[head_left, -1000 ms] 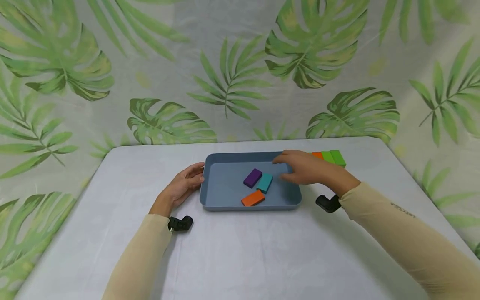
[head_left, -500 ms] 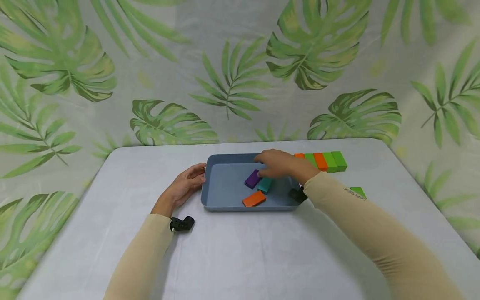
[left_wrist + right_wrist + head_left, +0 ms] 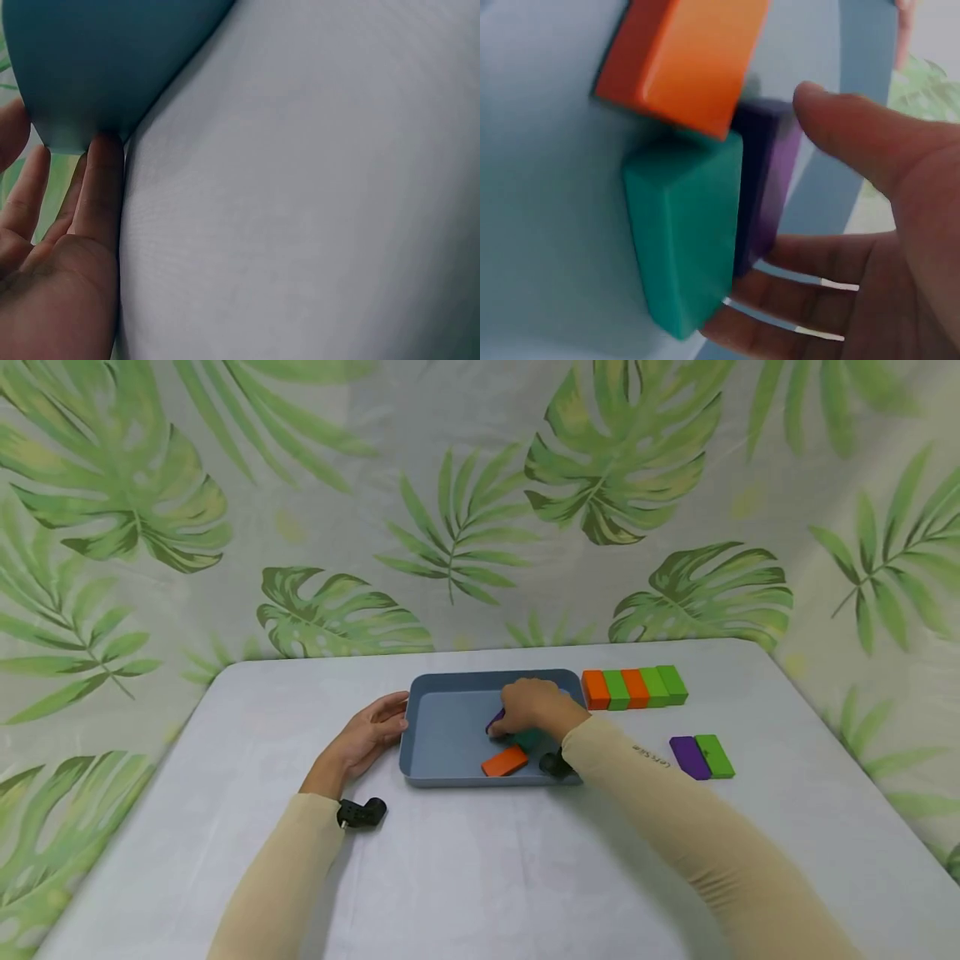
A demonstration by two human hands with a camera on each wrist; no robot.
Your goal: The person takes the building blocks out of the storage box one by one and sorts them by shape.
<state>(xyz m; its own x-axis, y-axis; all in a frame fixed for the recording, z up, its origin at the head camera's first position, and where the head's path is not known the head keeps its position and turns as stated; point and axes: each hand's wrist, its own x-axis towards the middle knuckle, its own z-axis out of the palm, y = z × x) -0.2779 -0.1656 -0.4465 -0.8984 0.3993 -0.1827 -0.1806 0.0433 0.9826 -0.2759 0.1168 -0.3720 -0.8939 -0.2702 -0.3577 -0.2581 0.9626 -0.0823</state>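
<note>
In the head view my left hand (image 3: 369,735) lies at the left end of a blue-grey tray (image 3: 442,781). Its straight fingertips touch the tray's outer wall (image 3: 82,75) in the left wrist view. My right hand (image 3: 536,706) is down inside the tray, pinching a purple block (image 3: 769,180) between thumb and fingers. Against that block stands a teal block (image 3: 686,232), mostly covered by the hand from above. An orange block (image 3: 505,762) lies in the tray nearer its front wall, its corner close over the teal one in the right wrist view.
Right of the tray runs a row of orange and green blocks (image 3: 636,687), side by side. Closer to the right forearm, another purple block (image 3: 690,757) and a green block (image 3: 715,756) lie together. A white cloth (image 3: 465,877) covers the table; leaf-printed fabric hangs behind.
My right hand has moved left and down from the tray's right side onto the purple block and now pinches it. The left hand stays at the tray. Blocks at right have come into view.
</note>
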